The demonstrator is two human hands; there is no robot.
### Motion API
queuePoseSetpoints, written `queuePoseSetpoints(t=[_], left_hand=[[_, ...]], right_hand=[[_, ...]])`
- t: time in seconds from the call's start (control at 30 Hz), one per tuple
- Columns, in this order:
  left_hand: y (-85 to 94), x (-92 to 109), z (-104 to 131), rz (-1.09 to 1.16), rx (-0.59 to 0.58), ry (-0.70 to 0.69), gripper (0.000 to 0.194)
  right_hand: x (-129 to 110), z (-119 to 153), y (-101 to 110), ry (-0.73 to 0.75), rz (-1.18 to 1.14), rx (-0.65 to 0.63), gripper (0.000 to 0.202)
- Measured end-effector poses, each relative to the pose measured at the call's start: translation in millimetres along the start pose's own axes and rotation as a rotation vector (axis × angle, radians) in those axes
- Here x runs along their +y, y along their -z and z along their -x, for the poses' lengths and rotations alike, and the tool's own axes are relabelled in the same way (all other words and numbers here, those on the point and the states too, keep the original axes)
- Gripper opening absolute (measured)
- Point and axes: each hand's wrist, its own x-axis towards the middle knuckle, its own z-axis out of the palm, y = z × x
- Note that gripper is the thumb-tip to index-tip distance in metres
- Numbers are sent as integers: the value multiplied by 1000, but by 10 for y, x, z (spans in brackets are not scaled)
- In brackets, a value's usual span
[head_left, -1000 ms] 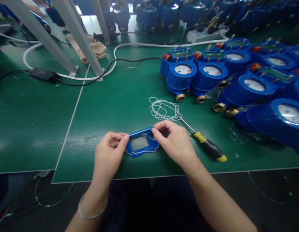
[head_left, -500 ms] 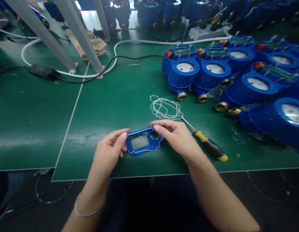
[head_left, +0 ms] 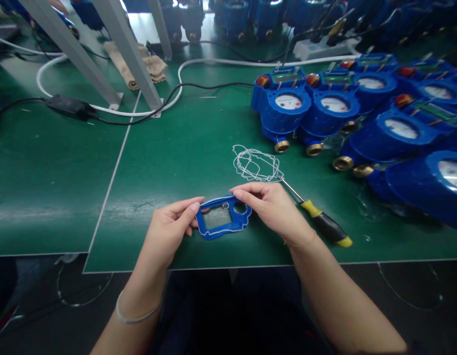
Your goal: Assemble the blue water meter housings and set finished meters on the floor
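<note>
A small blue plastic cover [head_left: 223, 218] with a clear window and a thin white gasket around its edge lies near the front of the green table [head_left: 184, 153]. My left hand [head_left: 169, 231] pinches its left end with thumb and forefinger. My right hand [head_left: 272, 209] holds its right end, fingertips on the top edge. Just beyond the cover a loose bundle of white gaskets [head_left: 256, 164] rests on the mat.
A yellow-and-black screwdriver [head_left: 320, 222] lies right of my right hand, tip toward the gaskets. Several blue water meters [head_left: 287, 106] with brass fittings crowd the right side. Cables, a black adapter [head_left: 67, 106] and metal frame legs [head_left: 128, 54] stand at the back left.
Both hands and the blue cover have stayed in place while the view shifted slightly. My left fingers have stretched out flatter along the cover's left end.
</note>
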Motion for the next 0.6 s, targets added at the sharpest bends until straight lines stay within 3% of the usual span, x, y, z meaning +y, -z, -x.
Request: queuePoseSetpoints(t=[0.3, 0.6], left_hand=[[6, 131, -22, -36, -112, 60, 46], [-12, 124, -78, -54, -145, 52, 37]], right_hand=[[-60, 13, 35, -5, 72, -64, 27], [-47, -13, -19, 37, 53, -100, 23]])
